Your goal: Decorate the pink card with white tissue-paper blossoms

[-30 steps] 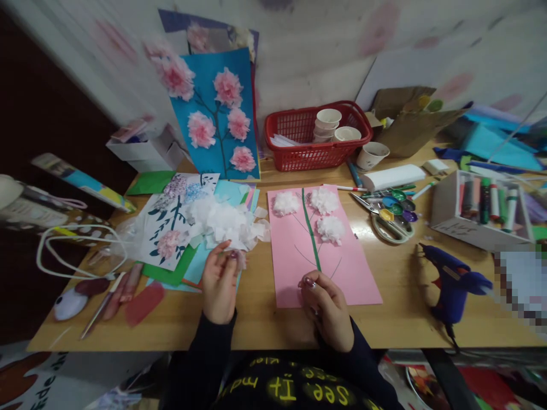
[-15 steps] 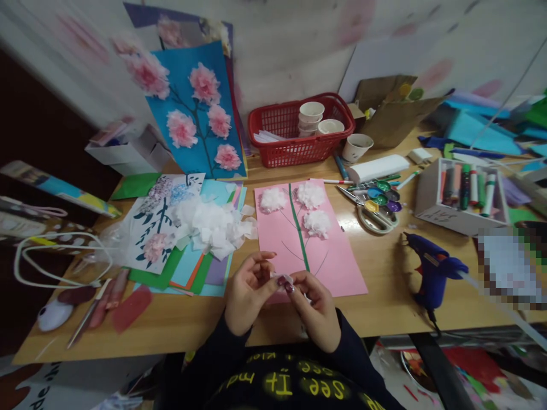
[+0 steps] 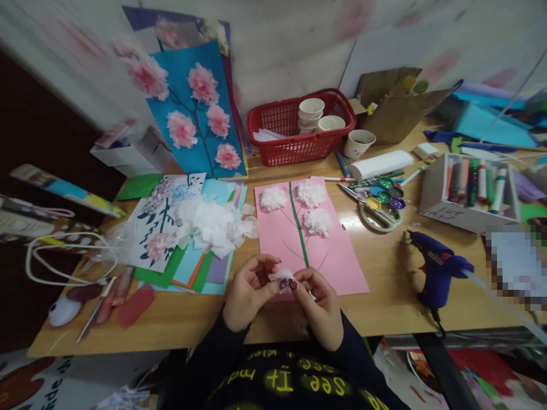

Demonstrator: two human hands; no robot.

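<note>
My left hand point(image 3: 253, 291) and my right hand point(image 3: 317, 303) meet over the lower edge of a pink sheet point(image 3: 342, 262). Between them they pinch a small piece of white tissue paper point(image 3: 281, 275), thumbs side by side. Some white also shows beneath the fingers of my right hand; its form is hidden. On the pink sheet runs a green stem point(image 3: 299, 228) with thin drawn branches. Three fluffy white tissue flowers point(image 3: 317, 222) sit on its upper part. Left of the sheet, a heap of white tissue squares point(image 3: 213, 225) lies on coloured papers point(image 3: 217, 270).
A blue glue gun point(image 3: 438, 267) stands at the right, near scissors point(image 3: 380, 219) and a box of markers point(image 3: 468, 208). Behind are a red basket point(image 3: 277, 151) with paper cups and a blue picture with pink flowers point(image 3: 171, 156). Pens point(image 3: 96, 310) lie at the left.
The white tissue between my fingertips now shows more, spread up and to the left. Both hands stay in nearly the same place, and the view has shifted slightly.
</note>
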